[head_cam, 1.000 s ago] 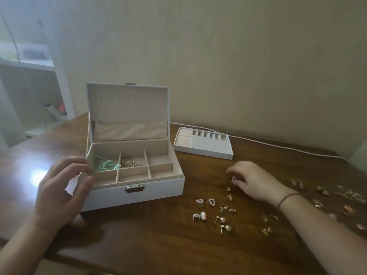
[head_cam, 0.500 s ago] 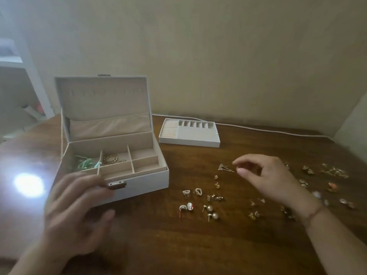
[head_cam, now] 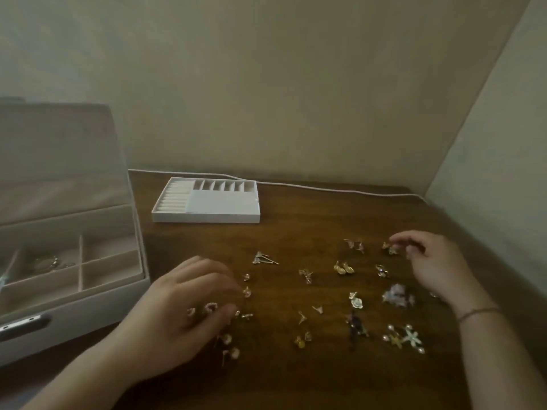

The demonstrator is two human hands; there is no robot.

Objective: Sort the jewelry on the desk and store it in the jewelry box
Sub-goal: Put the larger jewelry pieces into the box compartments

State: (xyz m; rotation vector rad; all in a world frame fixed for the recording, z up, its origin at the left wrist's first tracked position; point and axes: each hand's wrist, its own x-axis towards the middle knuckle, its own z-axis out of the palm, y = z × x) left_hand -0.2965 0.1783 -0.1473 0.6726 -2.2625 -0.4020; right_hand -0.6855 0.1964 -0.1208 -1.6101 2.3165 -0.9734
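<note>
We could read no brand or writing anywhere. The white jewelry box (head_cam: pixel 71 261) stood open at the desk's (head_cam: pixel 296 380) left, with beige compartments and a metal clasp. Small gold and pearl earrings (head_cam: pixel 343 267) lay scattered beside it. Our left hand (head_cam: pixel 180 318) hovered loosely curled over some; whether our right hand (head_cam: pixel 435 264) pinched one we couldn't tell.

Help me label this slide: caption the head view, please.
Both hands, left hand and right hand, reach among scattered earrings beside the open jewelry box on the wooden desk.
</note>
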